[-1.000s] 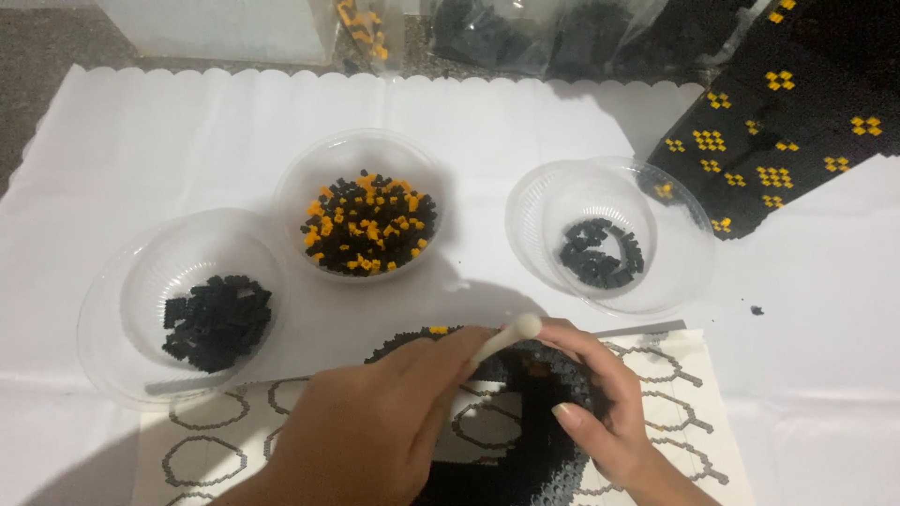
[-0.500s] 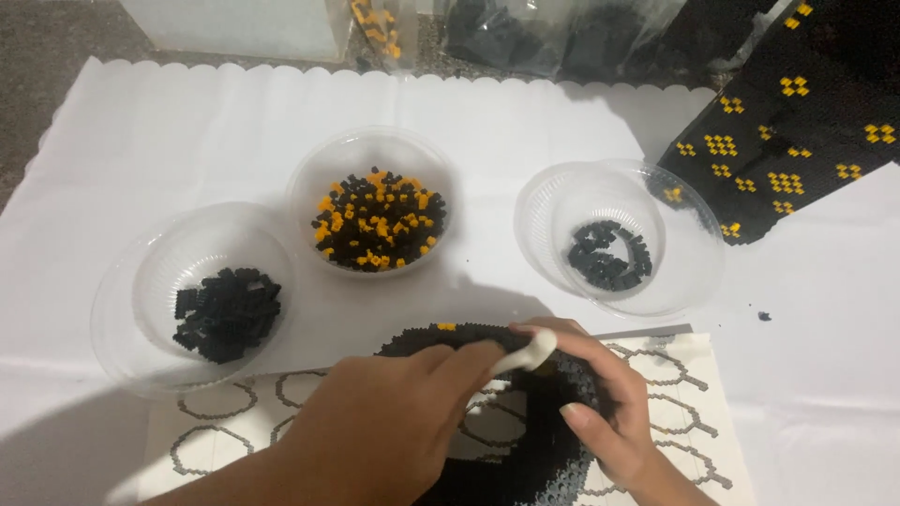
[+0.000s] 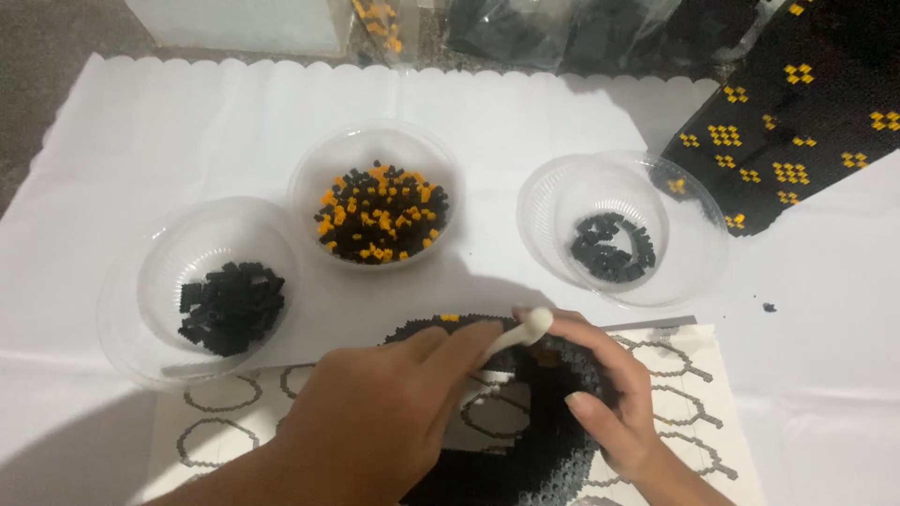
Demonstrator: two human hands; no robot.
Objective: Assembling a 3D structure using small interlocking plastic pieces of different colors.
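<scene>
My left hand (image 3: 375, 422) reaches in from the lower left and grips a thin white tool (image 3: 525, 330), whose rounded end sticks up above the fingers. The tool's lower end is hidden by my hand. Under both hands lies a black ring of small pieces (image 3: 553, 459), with one orange piece at its top edge. My right hand (image 3: 609, 394) curls over the ring's right side, thumb on the inside, and holds it. The ring sits on a white pattern sheet (image 3: 694, 394) printed with grey outlines.
Three clear plastic bowls stand on the white cloth (image 3: 187, 122): the left bowl (image 3: 141, 272) holds black pieces, the middle bowl (image 3: 309, 169) black and orange pieces, the right bowl (image 3: 694, 244) a few black ones. A black panel with orange diamonds (image 3: 806, 122) lies at the upper right.
Both hands stay over the ring with only small shifts. The white tool's end wobbles slightly. The bowls have not moved.
</scene>
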